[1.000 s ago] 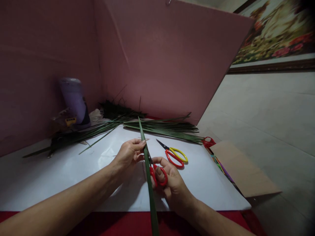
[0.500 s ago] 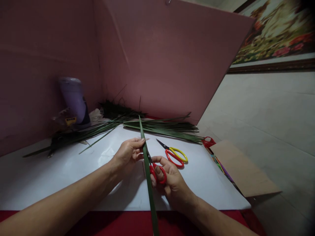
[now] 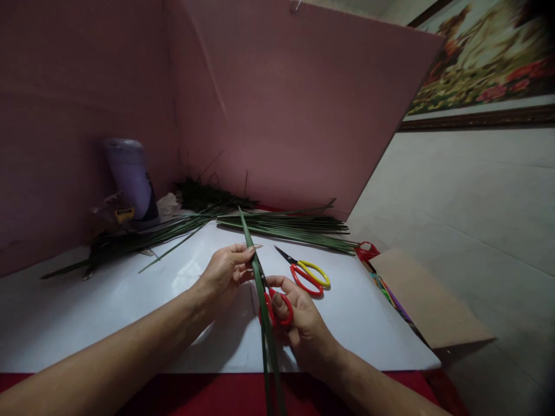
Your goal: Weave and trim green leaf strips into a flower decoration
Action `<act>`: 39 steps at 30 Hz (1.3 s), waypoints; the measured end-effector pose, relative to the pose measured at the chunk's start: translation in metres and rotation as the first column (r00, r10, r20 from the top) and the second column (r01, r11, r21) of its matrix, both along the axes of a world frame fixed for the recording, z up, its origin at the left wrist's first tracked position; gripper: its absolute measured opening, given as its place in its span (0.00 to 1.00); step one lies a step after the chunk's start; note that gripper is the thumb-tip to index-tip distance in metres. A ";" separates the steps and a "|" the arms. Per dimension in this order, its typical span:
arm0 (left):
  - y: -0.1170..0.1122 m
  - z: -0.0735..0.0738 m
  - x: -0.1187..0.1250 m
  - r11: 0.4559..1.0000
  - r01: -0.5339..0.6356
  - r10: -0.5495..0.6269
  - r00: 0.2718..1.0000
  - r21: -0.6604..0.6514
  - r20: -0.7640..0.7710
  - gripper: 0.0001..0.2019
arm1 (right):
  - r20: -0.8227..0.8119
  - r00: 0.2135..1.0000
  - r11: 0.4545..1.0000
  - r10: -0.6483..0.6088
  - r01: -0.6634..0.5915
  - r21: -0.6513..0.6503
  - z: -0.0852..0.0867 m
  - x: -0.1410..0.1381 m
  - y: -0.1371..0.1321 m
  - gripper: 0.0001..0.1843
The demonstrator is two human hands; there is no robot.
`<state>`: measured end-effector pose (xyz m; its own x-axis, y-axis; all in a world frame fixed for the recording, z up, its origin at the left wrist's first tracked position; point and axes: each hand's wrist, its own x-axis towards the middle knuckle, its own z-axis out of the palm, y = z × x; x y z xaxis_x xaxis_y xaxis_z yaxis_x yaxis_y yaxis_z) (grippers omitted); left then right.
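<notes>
My left hand (image 3: pixel 229 267) pinches a long green leaf (image 3: pixel 248 232) near its upper end, thumb on top. The leaf runs down past the table's front edge, and its lower part shows as two strips. My right hand (image 3: pixel 299 315) is closed around the red-handled scissors (image 3: pixel 287 311), fingers in the loops. Their blades lie against the leaf just below my left hand, partly hidden behind it. A second pair of scissors (image 3: pixel 306 273), with one red and one yellow handle, lies on the white board beyond my right hand.
Behind my hands lies a bundle of green leaves (image 3: pixel 295 229); another bundle (image 3: pixel 143 238) lies at the left. A purple container (image 3: pixel 130 176) stands in the back left corner by the pink panel (image 3: pixel 277 104). At the right sits a cardboard box (image 3: pixel 429 297) with colourful items.
The leaf's lower part now shows two separate strips where it looked like one. Its tip has shifted slightly left. Both hands stay nearly in place.
</notes>
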<state>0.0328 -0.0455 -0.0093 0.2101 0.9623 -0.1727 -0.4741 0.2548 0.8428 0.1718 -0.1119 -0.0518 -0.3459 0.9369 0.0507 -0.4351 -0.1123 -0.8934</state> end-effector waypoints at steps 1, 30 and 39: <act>0.000 0.000 0.000 1.000 -0.002 0.002 1.000 -0.007 0.002 0.04 | 0.001 1.000 1.000 -0.002 0.002 -0.008 0.000 0.000 0.000 0.19; 0.001 -0.001 0.000 0.999 -0.009 0.009 1.000 0.039 -0.016 0.05 | 0.150 0.989 1.000 -0.006 0.002 0.028 0.001 0.002 0.004 0.26; -0.001 0.002 0.001 0.999 -0.031 0.031 0.999 0.018 -0.020 0.05 | 0.111 0.994 1.000 -0.010 0.009 0.017 0.002 0.001 0.003 0.26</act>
